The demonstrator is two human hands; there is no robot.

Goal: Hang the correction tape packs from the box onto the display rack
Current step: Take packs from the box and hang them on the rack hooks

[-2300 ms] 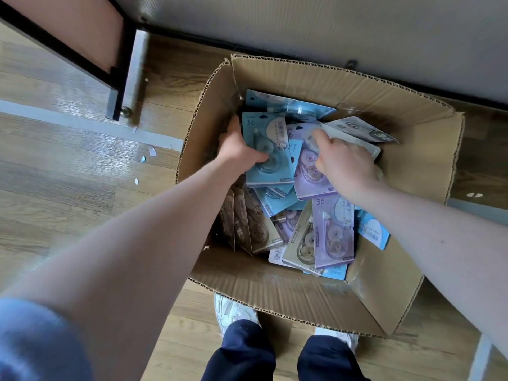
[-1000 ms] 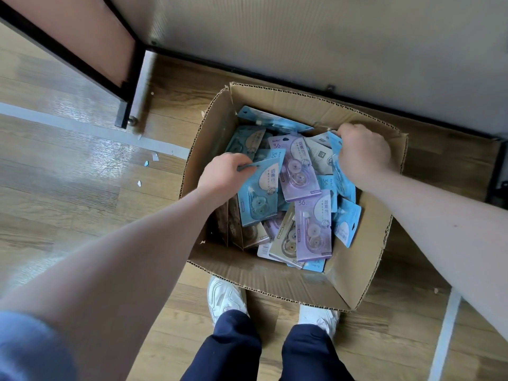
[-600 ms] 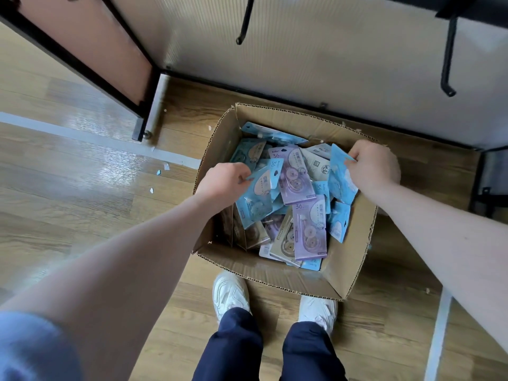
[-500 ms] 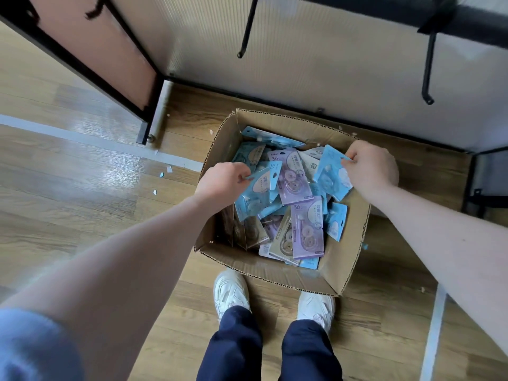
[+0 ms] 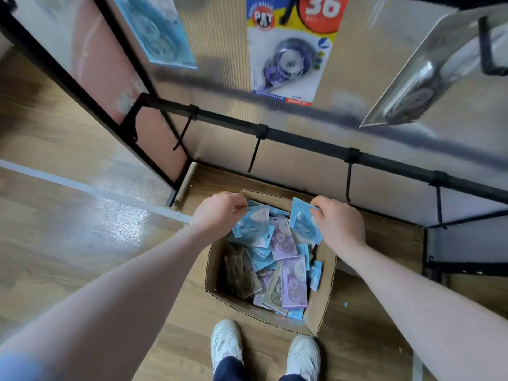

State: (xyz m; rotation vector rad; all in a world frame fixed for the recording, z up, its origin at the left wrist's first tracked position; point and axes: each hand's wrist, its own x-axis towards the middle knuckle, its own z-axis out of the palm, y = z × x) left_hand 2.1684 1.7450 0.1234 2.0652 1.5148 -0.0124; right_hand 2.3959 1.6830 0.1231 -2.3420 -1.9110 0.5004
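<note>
Blue pack [image 5: 254, 222] pinched by left hand [image 5: 217, 214]; right hand [image 5: 339, 225] pinches another [image 5: 302, 224], fingertips hidden.

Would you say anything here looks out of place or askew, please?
Mostly the pack at upper right: it tilts sharply on its hook, while the purple pack beside it hangs flat. The packs in the box lie jumbled at all angles. Both hands, left hand and right hand, each hold a blue pack.
</note>
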